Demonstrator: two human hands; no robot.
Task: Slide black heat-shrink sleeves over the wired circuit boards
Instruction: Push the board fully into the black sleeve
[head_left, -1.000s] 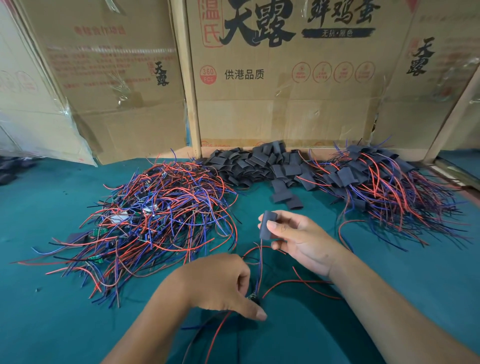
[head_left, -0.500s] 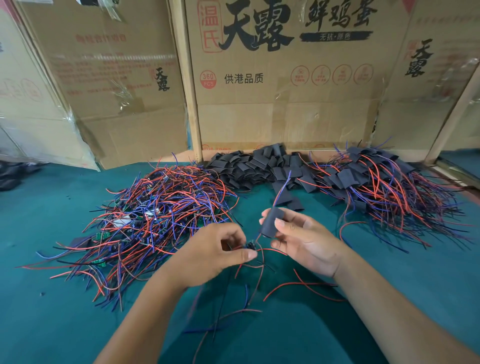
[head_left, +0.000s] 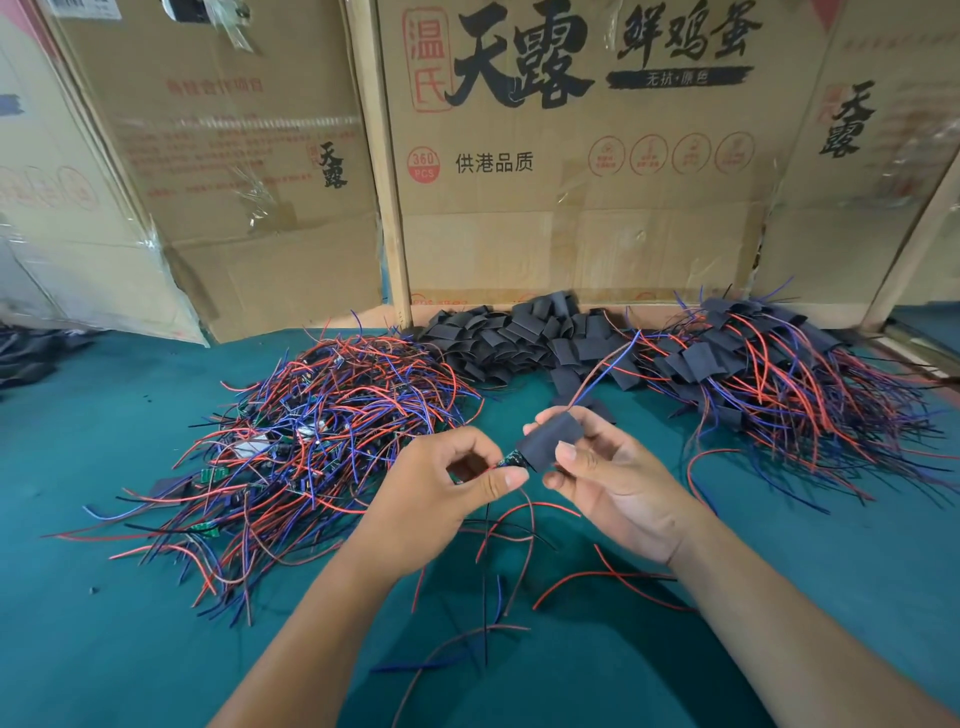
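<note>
1. The right hand (head_left: 618, 483), at frame centre, pinches a black sleeve (head_left: 553, 441) between thumb and fingers (head_left: 576, 457).
2. The left hand (head_left: 447, 493) pinches a small board (head_left: 511, 460) at the sleeve's lower opening; the board's end touches the sleeve.
3. Red and blue wires (head_left: 605, 369) exit the sleeve's upper end.
4. Unsleeved wired boards (head_left: 322, 441) lie heaped at centre left on the green worktop (head_left: 104, 623).
5. Loose sleeves (head_left: 519, 338) are piled at upper centre, against a cardboard box (head_left: 571, 182).
6. Sleeved boards (head_left: 769, 374) lie heaped at right.
</note>
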